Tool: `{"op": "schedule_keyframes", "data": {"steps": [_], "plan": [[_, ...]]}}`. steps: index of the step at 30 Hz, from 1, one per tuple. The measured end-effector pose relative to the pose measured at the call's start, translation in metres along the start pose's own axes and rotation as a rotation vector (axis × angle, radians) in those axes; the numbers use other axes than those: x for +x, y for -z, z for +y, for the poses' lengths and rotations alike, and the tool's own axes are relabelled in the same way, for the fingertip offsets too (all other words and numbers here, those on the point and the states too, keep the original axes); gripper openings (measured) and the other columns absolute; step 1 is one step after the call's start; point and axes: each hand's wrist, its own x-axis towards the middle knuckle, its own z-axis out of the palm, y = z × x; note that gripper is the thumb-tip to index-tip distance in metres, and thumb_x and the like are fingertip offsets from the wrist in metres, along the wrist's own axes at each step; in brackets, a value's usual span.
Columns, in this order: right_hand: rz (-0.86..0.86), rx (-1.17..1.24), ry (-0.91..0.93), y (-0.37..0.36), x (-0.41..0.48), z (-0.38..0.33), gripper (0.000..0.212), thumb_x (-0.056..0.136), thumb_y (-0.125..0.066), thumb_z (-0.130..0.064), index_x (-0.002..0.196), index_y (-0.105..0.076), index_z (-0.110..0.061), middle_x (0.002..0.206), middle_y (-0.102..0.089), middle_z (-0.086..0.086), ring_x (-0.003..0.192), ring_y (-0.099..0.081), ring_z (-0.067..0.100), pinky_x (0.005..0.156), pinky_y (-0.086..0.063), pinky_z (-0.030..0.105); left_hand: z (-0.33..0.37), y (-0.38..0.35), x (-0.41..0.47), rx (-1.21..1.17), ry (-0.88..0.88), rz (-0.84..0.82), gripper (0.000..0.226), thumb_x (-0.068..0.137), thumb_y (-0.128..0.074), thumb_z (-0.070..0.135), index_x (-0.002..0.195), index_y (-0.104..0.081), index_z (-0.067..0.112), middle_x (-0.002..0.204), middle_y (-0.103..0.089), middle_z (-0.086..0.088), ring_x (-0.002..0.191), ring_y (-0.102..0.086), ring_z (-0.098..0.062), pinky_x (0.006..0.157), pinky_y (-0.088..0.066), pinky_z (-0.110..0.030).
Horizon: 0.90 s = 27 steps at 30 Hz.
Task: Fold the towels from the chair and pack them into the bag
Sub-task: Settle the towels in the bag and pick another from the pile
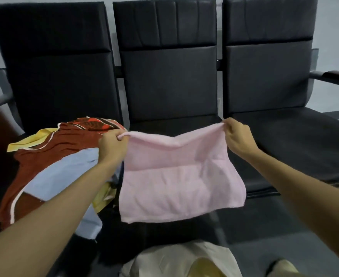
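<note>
While left hand (112, 145), right hand (237, 136) pinch corners, pink towel (176, 180) hangs.

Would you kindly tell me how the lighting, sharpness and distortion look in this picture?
Head view: dim, flat light, no glare; wide lens splays the black padded chair backs; the pink terry towel is fairly sharp; the cream fabric bag below looks soft.

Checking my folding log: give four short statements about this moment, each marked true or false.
The left grip and right grip each pinch a top corner of the pink terry towel. True.
The pink towel lies flat on a seat. False: it hangs in the air.
A rust-red towel lies on the left black padded chair. True.
The cream fabric bag sits on the right chair. False: it lies at the view's bottom edge, nearer the person.
</note>
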Motion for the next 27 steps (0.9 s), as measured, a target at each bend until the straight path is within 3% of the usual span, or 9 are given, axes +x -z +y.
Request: {"op": "schedule_keyframes", "data": {"steps": [4,6,7,9,11,17,23,27], "plan": [[-0.218,-0.061,0.002,-0.004,-0.05,0.023,0.028,0.097,-0.039,-0.009,0.109,-0.064,-0.007,0.099,-0.07,0.011,0.083,-0.07,0.023,0.076,-0.055,0.036,-0.029,-0.005,-0.046,-0.034,0.093,-0.123,0.015,0.094,-0.05,0.01,0.095,-0.064,0.014,0.091,-0.067,-0.008,0.078,-0.065,-0.025,0.065,-0.051,-0.031],[-0.431,-0.216,0.047,-0.007,-0.07,0.031,0.027,0.098,-0.042,-0.012,0.11,-0.067,-0.011,0.107,-0.07,0.007,0.094,-0.067,0.023,0.083,-0.051,0.031,-0.043,-0.007,-0.069,-0.025,0.107,-0.274,0.013,0.095,-0.047,0.009,0.093,-0.059,0.014,0.089,-0.066,-0.004,0.072,-0.065,-0.018,0.067,-0.053,-0.024],[-0.505,-0.288,0.09,-0.009,-0.078,0.035,0.027,0.098,-0.045,-0.013,0.112,-0.068,-0.014,0.11,-0.07,0.003,0.101,-0.064,0.024,0.087,-0.048,0.03,-0.049,-0.007,-0.08,0.045,0.054,-0.352,0.012,0.095,-0.048,0.009,0.093,-0.058,0.015,0.09,-0.065,-0.001,0.078,-0.063,-0.015,0.07,-0.048,-0.018],[-0.539,-0.327,0.124,-0.012,-0.086,0.038,0.026,0.097,-0.048,-0.014,0.112,-0.069,-0.018,0.111,-0.07,0.001,0.104,-0.062,0.024,0.09,-0.047,0.03,-0.062,-0.009,-0.094,0.12,-0.041,-0.47,0.012,0.094,-0.05,0.008,0.098,-0.058,0.017,0.104,-0.064,0.003,0.096,-0.06,-0.015,0.08,-0.043,-0.022],[-0.517,-0.32,0.105,-0.016,-0.086,0.039,0.028,0.097,-0.048,-0.012,0.114,-0.068,-0.019,0.112,-0.069,0.003,0.103,-0.062,0.024,0.09,-0.048,0.03,-0.068,-0.008,-0.099,0.106,-0.068,-0.504,0.015,0.093,-0.052,0.006,0.104,-0.057,0.015,0.116,-0.06,0.004,0.105,-0.056,-0.014,0.088,-0.041,-0.024],[-0.465,-0.29,0.076,-0.039,-0.069,0.042,0.036,0.093,-0.042,-0.003,0.116,-0.065,-0.019,0.119,-0.064,0.005,0.108,-0.058,0.028,0.094,-0.048,0.036,-0.079,-0.019,-0.084,0.127,-0.138,-0.581,0.03,0.095,-0.055,0.012,0.123,-0.045,0.02,0.123,-0.044,0.01,0.105,-0.052,-0.008,0.087,-0.038,-0.018],[-0.324,-0.139,0.044,-0.062,-0.049,0.043,0.033,0.096,-0.039,-0.002,0.109,-0.068,-0.012,0.109,-0.067,0.005,0.096,-0.061,0.024,0.075,-0.044,0.028,-0.09,-0.029,-0.059,0.118,-0.116,-0.403,0.029,0.091,-0.061,0.011,0.12,-0.061,0.017,0.116,-0.06,0.004,0.102,-0.057,-0.011,0.084,-0.039,-0.018],[-0.089,0.039,-0.025,-0.054,-0.042,0.032,0.032,0.101,-0.038,-0.005,0.116,-0.065,-0.012,0.103,-0.066,0.002,0.086,-0.058,0.018,0.06,-0.04,0.012,-0.08,-0.02,-0.057,0.051,-0.073,-0.258,0.021,0.096,-0.052,0.011,0.108,-0.068,0.018,0.104,-0.063,0.003,0.096,-0.055,-0.013,0.078,-0.037,-0.022]]}}
